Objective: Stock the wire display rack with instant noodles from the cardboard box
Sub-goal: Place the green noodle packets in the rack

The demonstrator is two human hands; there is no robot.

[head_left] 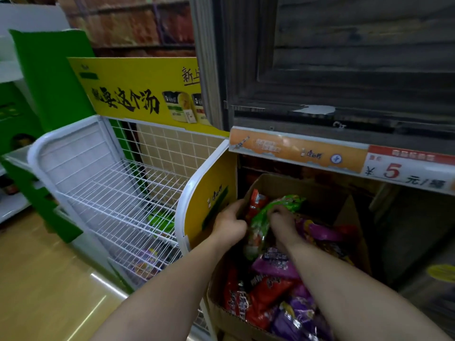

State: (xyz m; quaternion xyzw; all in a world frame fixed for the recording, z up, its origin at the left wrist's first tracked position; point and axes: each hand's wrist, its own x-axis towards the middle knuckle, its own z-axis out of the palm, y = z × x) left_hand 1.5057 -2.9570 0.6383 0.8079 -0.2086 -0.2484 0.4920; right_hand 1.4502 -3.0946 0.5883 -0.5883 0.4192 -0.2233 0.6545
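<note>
An open cardboard box (290, 185) at the lower right holds several red, purple and green instant noodle packs. Both of my hands are inside it. My left hand (230, 223) and my right hand (283, 223) grip a green noodle pack (261, 217) from either side, near the box's far left corner. The white wire display rack (115, 188) stands to the left of the box. Its upper wire shelf is bare. Green and purple packs (147, 263) lie on lower levels, seen through the wires.
A yellow sign (138, 92) tops the rack, and a yellow side panel (211, 190) faces the box. An orange shelf edge strip with a 5-yuan price tag (403, 168) hangs above the box. Green display stands (49, 94) sit at the left on a tan floor.
</note>
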